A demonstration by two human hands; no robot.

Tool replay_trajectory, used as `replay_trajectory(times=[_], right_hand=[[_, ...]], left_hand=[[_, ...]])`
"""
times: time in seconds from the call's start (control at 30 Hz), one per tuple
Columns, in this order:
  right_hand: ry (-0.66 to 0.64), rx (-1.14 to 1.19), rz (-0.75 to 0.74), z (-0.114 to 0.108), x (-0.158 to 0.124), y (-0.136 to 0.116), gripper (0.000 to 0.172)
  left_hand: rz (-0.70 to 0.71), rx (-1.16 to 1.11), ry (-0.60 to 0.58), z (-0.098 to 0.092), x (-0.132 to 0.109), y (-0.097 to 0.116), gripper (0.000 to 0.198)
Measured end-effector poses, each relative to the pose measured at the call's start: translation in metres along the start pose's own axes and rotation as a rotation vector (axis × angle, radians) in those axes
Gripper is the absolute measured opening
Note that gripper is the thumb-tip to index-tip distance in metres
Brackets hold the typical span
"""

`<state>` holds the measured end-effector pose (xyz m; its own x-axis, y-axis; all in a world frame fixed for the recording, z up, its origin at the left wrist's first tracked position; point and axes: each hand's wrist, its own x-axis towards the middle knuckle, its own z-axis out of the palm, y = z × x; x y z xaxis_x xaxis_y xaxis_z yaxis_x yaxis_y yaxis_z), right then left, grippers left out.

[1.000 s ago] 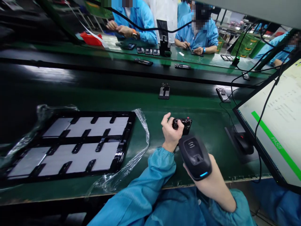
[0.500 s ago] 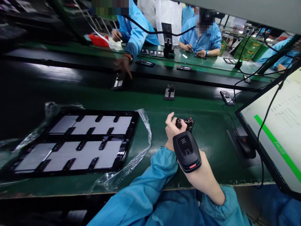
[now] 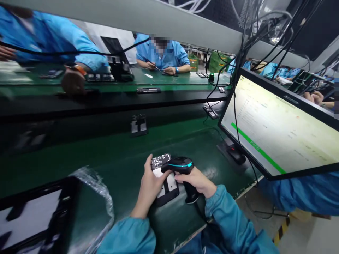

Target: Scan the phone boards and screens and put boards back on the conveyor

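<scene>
Since the earlier frame the view has swung right and the scanner has turned: its nose now points down at the phone frame instead of up toward the camera. Right hand (image 3: 197,181) grip is clenched round the handle of the scanner (image 3: 181,167), a matte black pistol-shaped unit with a cyan light strip across the head. Left hand (image 3: 150,185) grip grasps the phone frame (image 3: 165,180), thumb across its face, fingers wrapped under the left edge. Frame is a flat black rectangle, bare circuit board at the top, pale panels below, tilted just above the glossy green counter (image 3: 119,155). Scanner head sits touching or just over the frame's top edge; cannot tell which. Crinkled clear plastic wrap (image 3: 92,190) and a black tray (image 3: 31,215) lie to the left, the slanted monitor (image 3: 280,130) with a green bar to the right.
</scene>
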<state>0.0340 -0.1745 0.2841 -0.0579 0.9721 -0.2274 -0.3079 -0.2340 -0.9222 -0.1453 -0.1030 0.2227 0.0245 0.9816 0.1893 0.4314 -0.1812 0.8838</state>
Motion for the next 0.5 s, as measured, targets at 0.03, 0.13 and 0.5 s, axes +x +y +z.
replay_trajectory(times=[0.03, 0.13, 0.5], right_hand=[[-0.026, 0.001, 0.008, -0.002, -0.002, 0.0, 0.048], [-0.05, -0.101, -0.004, -0.009, -0.009, -0.003, 0.046], [-0.216, -0.138, 0.049, 0.0, 0.048, -0.013, 0.035]], left_hand=[[-0.005, 0.06, 0.03, 0.002, 0.002, 0.004, 0.088], [0.038, 0.194, 0.113, 0.012, 0.003, 0.019, 0.054], [0.01, 0.316, 0.453, -0.133, 0.007, -0.03, 0.022]])
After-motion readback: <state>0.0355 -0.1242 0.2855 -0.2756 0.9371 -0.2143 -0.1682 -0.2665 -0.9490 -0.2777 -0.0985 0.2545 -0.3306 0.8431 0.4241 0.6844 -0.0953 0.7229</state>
